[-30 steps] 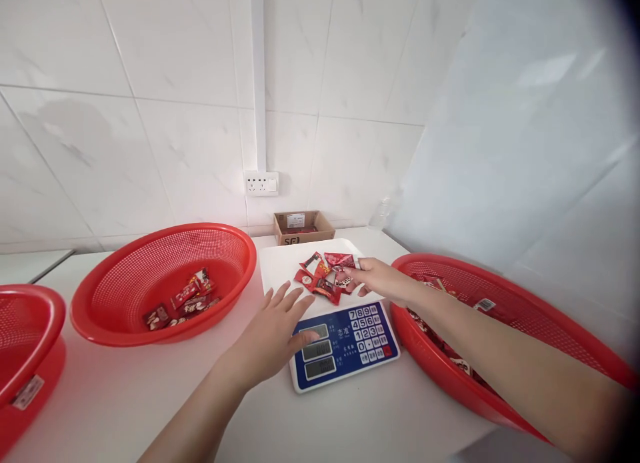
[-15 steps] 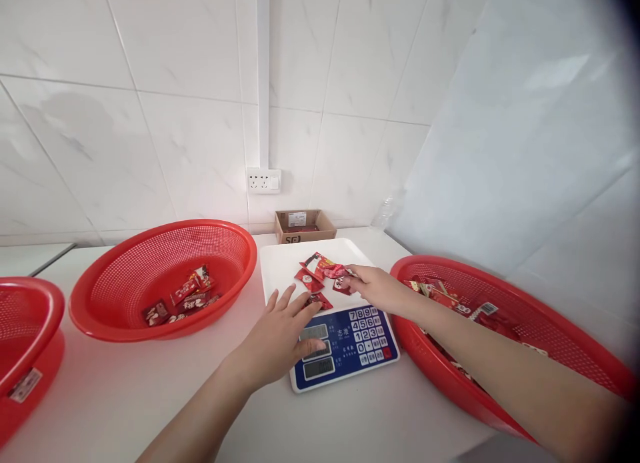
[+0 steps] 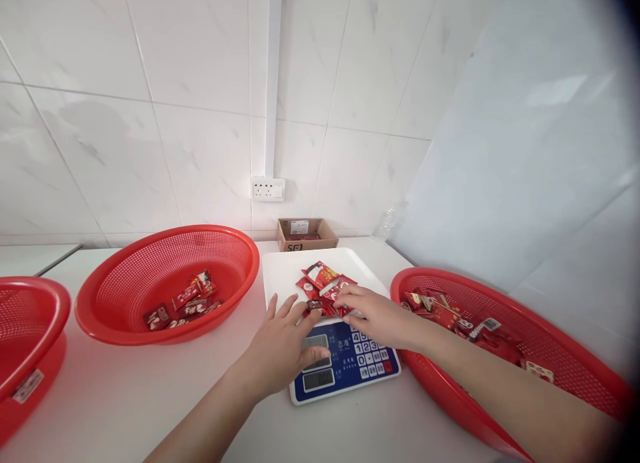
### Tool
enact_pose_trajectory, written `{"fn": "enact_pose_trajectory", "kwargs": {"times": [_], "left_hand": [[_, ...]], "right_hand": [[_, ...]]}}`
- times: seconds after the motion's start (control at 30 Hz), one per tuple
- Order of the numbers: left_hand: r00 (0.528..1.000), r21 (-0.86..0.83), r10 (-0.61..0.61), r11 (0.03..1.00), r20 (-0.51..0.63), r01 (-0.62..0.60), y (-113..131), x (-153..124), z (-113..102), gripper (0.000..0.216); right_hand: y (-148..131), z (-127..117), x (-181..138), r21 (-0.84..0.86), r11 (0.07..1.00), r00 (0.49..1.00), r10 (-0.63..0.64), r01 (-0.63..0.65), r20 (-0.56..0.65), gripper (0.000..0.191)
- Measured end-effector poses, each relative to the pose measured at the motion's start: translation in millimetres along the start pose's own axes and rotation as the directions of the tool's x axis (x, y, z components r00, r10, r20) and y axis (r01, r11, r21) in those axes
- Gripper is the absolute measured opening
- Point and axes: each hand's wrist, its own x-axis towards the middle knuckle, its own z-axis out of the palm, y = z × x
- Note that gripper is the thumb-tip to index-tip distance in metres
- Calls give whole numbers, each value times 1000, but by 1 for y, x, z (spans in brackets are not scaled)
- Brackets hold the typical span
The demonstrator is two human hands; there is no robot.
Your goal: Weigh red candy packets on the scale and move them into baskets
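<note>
A white and blue digital scale (image 3: 350,359) stands on the counter, its white pan (image 3: 283,276) holding several red snack packets (image 3: 323,283). My left hand (image 3: 283,346) lies open on the scale's front left, fingers spread toward the packets. My right hand (image 3: 373,313) reaches over the keypad and touches the packets at the pan's front edge; whether its fingers grip one I cannot make out.
A red mesh basket (image 3: 130,283) left of the scale holds a few packets. Another red basket (image 3: 575,376) on the right holds several more. A third red basket (image 3: 25,316) sits at far left. A small cardboard box (image 3: 306,233) and a wall socket (image 3: 269,189) are behind.
My right hand has drawn back from the pan's far side to its front edge, sweeping the packets nearer. My left hand has edged forward to the packets.
</note>
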Motion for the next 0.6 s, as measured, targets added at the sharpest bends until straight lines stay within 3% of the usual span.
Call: {"fn": "enact_pose_trajectory", "kwargs": {"times": [0.3,0.47,0.6], "left_hand": [[996,99,-46,994,-73,53,-6,-1,7,60],[994,96,-66,993,-85,74,-8,0,9,59],[994,93,-69,993,-80,76,-8,0,6,58]], "right_hand": [[15,15,19,-41,999,996,19,-23,-85,38],[7,10,11,-46,999,997,3,-7,-77,33],[8,-2,0,-8,997,992,72,-73,-105,35]]}}
